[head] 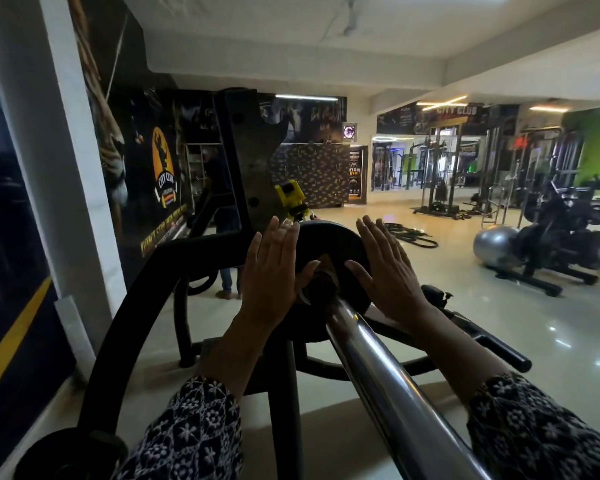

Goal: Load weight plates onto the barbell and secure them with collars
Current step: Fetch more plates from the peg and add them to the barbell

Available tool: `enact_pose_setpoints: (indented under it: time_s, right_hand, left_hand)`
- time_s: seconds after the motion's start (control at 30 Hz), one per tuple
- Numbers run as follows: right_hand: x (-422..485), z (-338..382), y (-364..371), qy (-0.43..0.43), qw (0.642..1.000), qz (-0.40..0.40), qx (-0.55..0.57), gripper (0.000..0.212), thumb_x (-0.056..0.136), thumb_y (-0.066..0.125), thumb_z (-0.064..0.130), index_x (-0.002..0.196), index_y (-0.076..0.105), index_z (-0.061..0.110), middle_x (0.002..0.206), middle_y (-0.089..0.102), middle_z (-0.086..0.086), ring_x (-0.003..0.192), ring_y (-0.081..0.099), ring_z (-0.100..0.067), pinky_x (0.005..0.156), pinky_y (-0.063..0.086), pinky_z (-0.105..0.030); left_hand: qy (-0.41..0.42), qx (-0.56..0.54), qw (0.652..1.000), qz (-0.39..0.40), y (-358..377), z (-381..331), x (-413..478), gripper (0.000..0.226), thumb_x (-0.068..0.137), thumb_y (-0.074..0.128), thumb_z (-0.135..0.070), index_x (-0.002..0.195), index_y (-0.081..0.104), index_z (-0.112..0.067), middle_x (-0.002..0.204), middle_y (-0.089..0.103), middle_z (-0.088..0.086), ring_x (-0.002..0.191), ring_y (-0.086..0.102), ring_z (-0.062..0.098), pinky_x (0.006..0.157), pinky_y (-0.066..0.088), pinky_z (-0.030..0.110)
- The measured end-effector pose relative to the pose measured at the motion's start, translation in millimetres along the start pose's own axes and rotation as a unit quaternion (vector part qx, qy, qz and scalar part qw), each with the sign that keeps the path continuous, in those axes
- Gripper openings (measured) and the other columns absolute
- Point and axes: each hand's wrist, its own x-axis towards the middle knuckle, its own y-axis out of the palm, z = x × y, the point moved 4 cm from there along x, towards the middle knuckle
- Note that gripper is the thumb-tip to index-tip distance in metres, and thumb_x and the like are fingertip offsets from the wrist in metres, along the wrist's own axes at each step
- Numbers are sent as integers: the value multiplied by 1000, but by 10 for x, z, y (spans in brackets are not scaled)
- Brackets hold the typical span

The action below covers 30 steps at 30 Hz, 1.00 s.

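Note:
A chrome barbell sleeve [378, 368] runs from the lower right up toward the middle of the view. A black round weight plate [329, 244] sits on it, facing me. My left hand [274, 268] lies flat against the plate's left side with straight fingers, thumb near the bar hole. My right hand [385, 268] presses flat on the plate's right side in the same way. Both sleeves are dark with a white flower print. No collar shows on the bar.
A black rack frame [146, 299] curves around the bar on the left, with its upright [246, 161] behind the plate. A yellow part [291, 197] sits past it. A person [222, 216] stands at the left wall. A grey ball [496, 244], ropes [413, 235] and machines [565, 233] fill the right.

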Motion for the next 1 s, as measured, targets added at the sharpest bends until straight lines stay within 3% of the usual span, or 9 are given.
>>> enact_pose_setpoints:
  time_s: [0.13, 0.33, 0.57, 0.77, 0.9, 1.0]
  right_hand:
    - [-288, 268, -550, -42, 996, -9, -73, 60, 96, 27, 50, 143, 20, 13, 150, 27, -13, 141, 16, -23, 112, 26, -46]
    - [-981, 841, -1568, -48, 994, -36, -91, 57, 97, 27, 46, 139, 29, 8, 147, 31, -16, 139, 18, -23, 114, 17, -36]
    - [-1762, 1599, -2444, -28, 995, -35, -91, 51, 96, 33, 41, 138, 29, 12, 145, 35, -14, 138, 21, -22, 110, 26, -45]
    - [-2152, 2301, -2454, -34, 995, -7, -89, 52, 92, 44, 33, 138, 30, 12, 144, 35, -12, 138, 22, -21, 110, 27, -46]
    - [-2206, 2857, -2107, -40, 996, -6, -81, 53, 90, 49, 31, 136, 33, 9, 138, 45, -19, 134, 32, -28, 107, 33, -47]
    - [-2205, 3340, -1661, -28, 998, 7, -62, 52, 91, 47, 33, 135, 35, 10, 137, 46, -18, 134, 31, -24, 109, 30, -42]
  left_hand:
    - [35, -15, 999, -30, -540, -311, -101, 60, 94, 26, -52, 131, 37, -6, 130, 54, 17, 130, 37, 28, 110, 17, 37]
    - [79, -35, 994, -63, -1545, -901, -510, 57, 95, 29, -50, 130, 37, -5, 128, 55, 18, 130, 33, 26, 109, 16, 37]
    - [79, -82, 993, -23, -2435, -1365, -1077, 57, 96, 26, -49, 131, 35, -6, 129, 54, 20, 130, 30, 26, 109, 13, 36]
    - [78, -96, 992, -10, -2972, -1175, -1531, 56, 90, 41, -43, 131, 35, -5, 130, 53, 21, 130, 29, 26, 109, 12, 36]
    - [67, -80, 994, 17, -3215, -675, -1884, 56, 93, 35, -46, 131, 37, -5, 130, 53, 19, 130, 32, 26, 109, 16, 37]
    - [69, -80, 994, 40, -3377, -123, -2207, 55, 93, 37, -46, 129, 39, -5, 128, 54, 19, 129, 34, 26, 107, 21, 40]
